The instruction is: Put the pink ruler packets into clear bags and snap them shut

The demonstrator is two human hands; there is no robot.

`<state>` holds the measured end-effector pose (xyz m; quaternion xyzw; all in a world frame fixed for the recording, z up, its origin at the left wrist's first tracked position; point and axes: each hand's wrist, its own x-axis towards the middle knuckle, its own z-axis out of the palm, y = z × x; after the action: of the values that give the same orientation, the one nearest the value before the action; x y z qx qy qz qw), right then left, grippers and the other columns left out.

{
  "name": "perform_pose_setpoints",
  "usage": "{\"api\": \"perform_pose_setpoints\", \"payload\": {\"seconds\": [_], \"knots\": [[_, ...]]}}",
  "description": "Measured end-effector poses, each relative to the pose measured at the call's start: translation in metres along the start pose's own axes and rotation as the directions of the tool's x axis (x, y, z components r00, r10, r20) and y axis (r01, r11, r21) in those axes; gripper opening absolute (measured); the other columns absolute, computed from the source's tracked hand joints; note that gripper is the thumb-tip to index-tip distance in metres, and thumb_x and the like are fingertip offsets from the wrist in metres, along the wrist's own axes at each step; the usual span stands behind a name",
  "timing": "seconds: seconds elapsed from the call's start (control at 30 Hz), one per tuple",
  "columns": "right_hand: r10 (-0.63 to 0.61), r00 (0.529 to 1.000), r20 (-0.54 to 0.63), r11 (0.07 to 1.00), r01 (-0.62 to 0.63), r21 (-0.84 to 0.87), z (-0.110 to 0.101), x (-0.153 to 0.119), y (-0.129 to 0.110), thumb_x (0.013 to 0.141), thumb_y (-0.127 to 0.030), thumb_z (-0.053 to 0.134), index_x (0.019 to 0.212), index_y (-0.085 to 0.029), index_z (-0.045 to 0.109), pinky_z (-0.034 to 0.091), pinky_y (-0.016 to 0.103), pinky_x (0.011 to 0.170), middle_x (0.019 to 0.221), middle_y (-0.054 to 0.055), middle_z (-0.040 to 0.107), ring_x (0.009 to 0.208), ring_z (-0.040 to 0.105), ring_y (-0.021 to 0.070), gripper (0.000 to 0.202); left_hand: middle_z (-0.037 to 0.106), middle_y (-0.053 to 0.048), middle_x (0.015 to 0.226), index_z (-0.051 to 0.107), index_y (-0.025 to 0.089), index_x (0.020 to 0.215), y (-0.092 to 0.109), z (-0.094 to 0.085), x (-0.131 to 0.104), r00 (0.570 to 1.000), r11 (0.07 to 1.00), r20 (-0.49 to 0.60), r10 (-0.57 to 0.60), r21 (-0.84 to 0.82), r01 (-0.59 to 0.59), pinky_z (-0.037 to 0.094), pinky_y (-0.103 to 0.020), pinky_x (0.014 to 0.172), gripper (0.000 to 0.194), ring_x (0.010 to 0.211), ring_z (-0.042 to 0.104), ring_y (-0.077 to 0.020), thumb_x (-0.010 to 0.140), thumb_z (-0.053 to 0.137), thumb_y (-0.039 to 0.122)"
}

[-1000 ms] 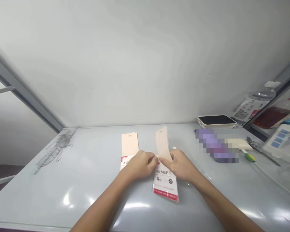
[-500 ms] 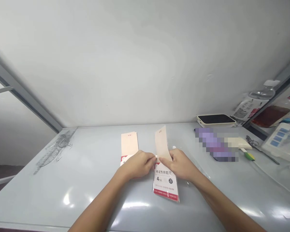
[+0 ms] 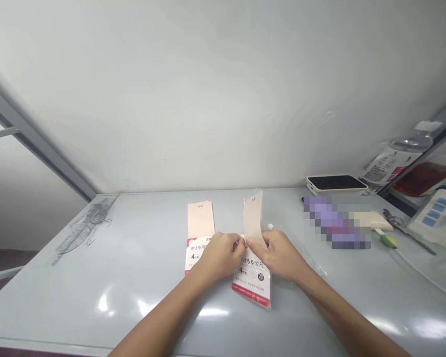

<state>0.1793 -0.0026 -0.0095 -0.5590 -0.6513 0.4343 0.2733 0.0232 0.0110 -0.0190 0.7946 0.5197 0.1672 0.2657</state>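
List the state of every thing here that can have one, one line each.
Held packet, bent, in both hands
Left hand, pinching the packet's edge
Right hand, gripping the packet's other side
Other packet, lying flat, partly hidden
Clear rulers, piled together
Phone, screen dark
Clear bottle, capped
Scissors, lying down, open or shut unclear

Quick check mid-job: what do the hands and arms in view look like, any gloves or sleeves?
The left hand and right hand are ungloved. The left forearm and right forearm are bare as far as they show, with no sleeve, watch, bracelet or cable visible. Some fingers are hidden.
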Motion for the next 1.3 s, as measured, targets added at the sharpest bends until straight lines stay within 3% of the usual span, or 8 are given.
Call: {"api": "perform_pose_setpoints", "payload": {"seconds": [0.4,0.53,0.67,0.87,1.0,1.07,1.17,1.3], "knots": [[-0.018,0.997,-0.080,0.999,0.015,-0.031,0.000,-0.002,-0.004,0.077,-0.039,0.044,0.050,-0.019,0.033,0.023,0.022,0.040,0.047,-0.003,0.037,0.044,0.033,0.0090,0.035,0.047,0.001,0.052,0.040,0.018,0.056,0.001,-0.001,0.000,0.999,0.993,-0.037,-0.025,-0.117,0.021,0.024,-0.023,0.044,0.036,0.046,0.037,-0.0089,0.085,0.028,0.032],[-0.041,0.993,-0.107,0.999,0.038,-0.022,0.003,-0.002,-0.005,0.075,-0.039,0.047,0.049,-0.018,0.041,0.025,0.022,0.040,0.046,-0.001,0.045,0.044,0.040,0.0100,0.034,0.039,0.003,0.048,0.036,0.017,0.053,-0.001,0.001,0.001,0.994,0.988,-0.065,-0.086,-0.136,0.076,0.021,-0.023,0.041,0.033,0.045,0.030,-0.0078,0.082,0.034,0.032],[-0.014,0.995,-0.095,0.999,0.018,0.045,0.000,-0.001,-0.008,0.075,-0.039,0.048,0.051,-0.015,0.053,0.032,0.022,0.041,0.053,0.003,0.057,0.049,0.050,0.0136,0.033,0.046,0.002,0.051,0.044,0.017,0.057,0.001,-0.002,0.003,0.985,0.977,-0.084,-0.151,-0.162,0.136,0.024,-0.023,0.043,0.036,0.046,0.036,-0.0086,0.084,0.032,0.037],[0.025,1.000,0.008,0.952,-0.026,0.304,-0.012,0.000,-0.011,0.075,-0.041,0.054,0.073,-0.013,0.063,0.046,0.027,0.056,0.074,0.008,0.068,0.068,0.063,0.0214,0.030,0.059,-0.002,0.080,0.050,0.021,0.097,0.003,-0.015,0.005,0.953,0.971,-0.226,-0.200,-0.179,0.161,0.037,-0.024,0.055,0.027,0.065,0.052,-0.0126,0.084,0.036,0.039],[0.045,0.998,0.052,0.872,-0.064,0.485,-0.014,0.002,-0.010,0.075,-0.046,0.056,0.080,-0.012,0.064,0.048,0.030,0.060,0.079,0.010,0.069,0.070,0.065,0.0231,0.035,0.051,-0.005,0.113,0.043,0.024,0.112,0.002,-0.019,0.006,0.935,0.948,-0.316,-0.162,-0.313,0.059,0.043,-0.025,0.065,0.033,0.093,0.052,-0.0159,0.081,0.045,0.035],[0.048,0.998,0.042,0.837,-0.063,0.543,-0.013,0.004,-0.008,0.074,-0.047,0.056,0.082,-0.012,0.064,0.049,0.031,0.060,0.081,0.011,0.069,0.072,0.065,0.0239,0.037,0.053,-0.005,0.110,0.053,0.022,0.101,0.001,-0.020,0.007,0.960,0.910,-0.259,-0.106,-0.415,-0.011,0.044,-0.027,0.071,0.025,0.097,0.051,-0.0176,0.082,0.043,0.036],[0.045,0.999,0.023,0.823,-0.050,0.566,-0.011,0.006,-0.007,0.074,-0.048,0.057,0.082,-0.013,0.065,0.049,0.031,0.061,0.081,0.010,0.070,0.073,0.065,0.0239,0.037,0.059,-0.007,0.101,0.061,0.019,0.091,0.002,-0.022,0.009,0.988,0.774,-0.142,-0.059,-0.631,-0.045,0.044,-0.030,0.076,0.033,0.093,0.054,-0.0190,0.084,0.037,0.041],[0.009,1.000,0.030,0.841,-0.024,0.540,-0.010,0.007,-0.006,0.073,-0.049,0.057,0.083,-0.014,0.066,0.048,0.031,0.059,0.080,0.009,0.070,0.070,0.065,0.0230,0.038,0.061,-0.006,0.094,0.061,0.016,0.080,0.005,-0.024,0.009,0.993,0.627,-0.114,-0.029,-0.776,-0.070,0.045,-0.030,0.074,0.031,0.086,0.056,-0.0188,0.080,0.046,0.044]]}}
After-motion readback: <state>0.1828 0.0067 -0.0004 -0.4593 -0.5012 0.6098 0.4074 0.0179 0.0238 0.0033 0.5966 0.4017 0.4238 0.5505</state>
